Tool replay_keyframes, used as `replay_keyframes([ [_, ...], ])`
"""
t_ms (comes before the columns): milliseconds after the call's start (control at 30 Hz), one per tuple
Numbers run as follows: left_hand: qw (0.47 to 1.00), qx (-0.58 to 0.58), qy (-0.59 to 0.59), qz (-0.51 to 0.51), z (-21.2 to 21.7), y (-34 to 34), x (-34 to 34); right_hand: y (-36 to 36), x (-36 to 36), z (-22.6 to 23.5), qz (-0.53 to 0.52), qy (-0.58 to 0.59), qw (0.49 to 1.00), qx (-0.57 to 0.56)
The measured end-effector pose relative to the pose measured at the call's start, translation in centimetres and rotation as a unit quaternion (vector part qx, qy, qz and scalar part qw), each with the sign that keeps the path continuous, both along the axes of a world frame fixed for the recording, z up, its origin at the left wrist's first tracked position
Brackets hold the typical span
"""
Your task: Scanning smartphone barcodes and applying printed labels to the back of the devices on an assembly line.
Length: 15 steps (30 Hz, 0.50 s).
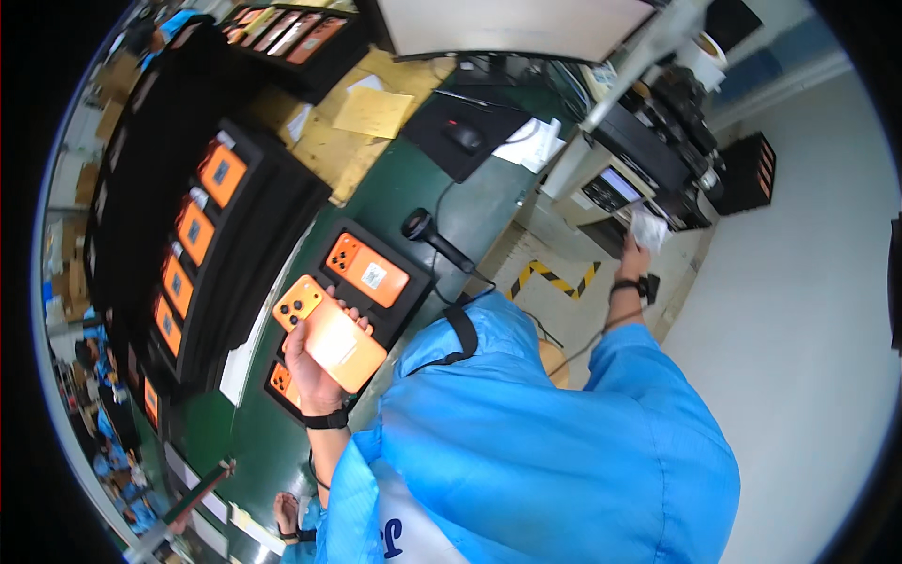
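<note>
- L hand: thumb on one long side, fingers curled round the other, gripping the orange phone, back up, held over the tray at the desk's near edge
- R hand: pinching a white slip next to the printer, past the desk's R edge; slip's print unreadable
- Done AFAICT: tray phone at tray's R end lies flat, back up, w/ white coded label on it
- Not done yet: held phone shows no label on its visible back, tho glare covers part; slip is on no phone, well apart from it
- Can't tell: 2nd tray phone at tray's L end, partly hid by L hand
- In the way: L hand & phone cover mid-tray; scanner lies just beyond tray's R end, btwn tray & printer, cord trailing nr the desk's R edge
- Farther out: mouse on dark mat twd desk's far R corner; monitor behind; stack of black trays w/ orange phones along desk's far L side
- Co-worker's hand lower L, apart
</note>
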State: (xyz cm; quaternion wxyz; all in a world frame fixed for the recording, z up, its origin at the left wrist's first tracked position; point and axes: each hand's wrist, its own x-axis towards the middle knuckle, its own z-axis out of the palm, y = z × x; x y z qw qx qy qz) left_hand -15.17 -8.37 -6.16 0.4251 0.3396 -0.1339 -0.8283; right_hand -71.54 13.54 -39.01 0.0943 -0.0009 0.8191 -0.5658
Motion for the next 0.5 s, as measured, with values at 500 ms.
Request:
replay_keyframes([
  [500,0.946,-0.025,0.226,0.23,-0.5,3.0,9.6,-21.1,43.8,28.3,0.743,-0.132,0.647,-0.108],
])
